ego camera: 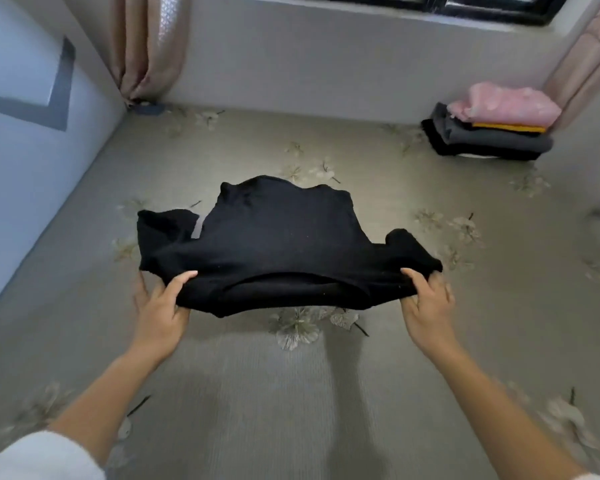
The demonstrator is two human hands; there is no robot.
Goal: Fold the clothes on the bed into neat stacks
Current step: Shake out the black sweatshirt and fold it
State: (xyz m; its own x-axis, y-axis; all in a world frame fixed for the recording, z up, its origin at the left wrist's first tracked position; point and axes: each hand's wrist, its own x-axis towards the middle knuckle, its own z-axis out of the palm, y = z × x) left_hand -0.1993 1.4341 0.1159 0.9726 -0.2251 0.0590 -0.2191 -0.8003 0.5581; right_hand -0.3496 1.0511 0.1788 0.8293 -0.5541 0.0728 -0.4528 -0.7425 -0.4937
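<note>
- Black garment (278, 244): it hangs between the two hands over the middle of the bed (378, 393), near edge lifted, far part drooping toward the sheet. Whether the far end touches the sheet I cannot tell.
- Left hand (161, 306) grasps the near left corner, thumb on top and fingers tucked under the cloth; right hand (426, 303) pinches the near right corner the same way. Holding both corners apart keeps the edge taut and level, which is likely why the cloth is spread wide rather than bunched.
- The edge sags a little in the middle, so the pull is gentle, probably enough to flatten wrinkles before laying it down.
- Stack of folded clothes (489, 133) sits at the far right corner of the bed, below the window, well apart from the hands: dark pieces at the bottom, a yellow-edged layer, pink on top. Placing it there seems to leave the centre free as a folding area.
- My judgement: this piece is only at the start of its fold, and other clothes to fold are not in view.
</note>
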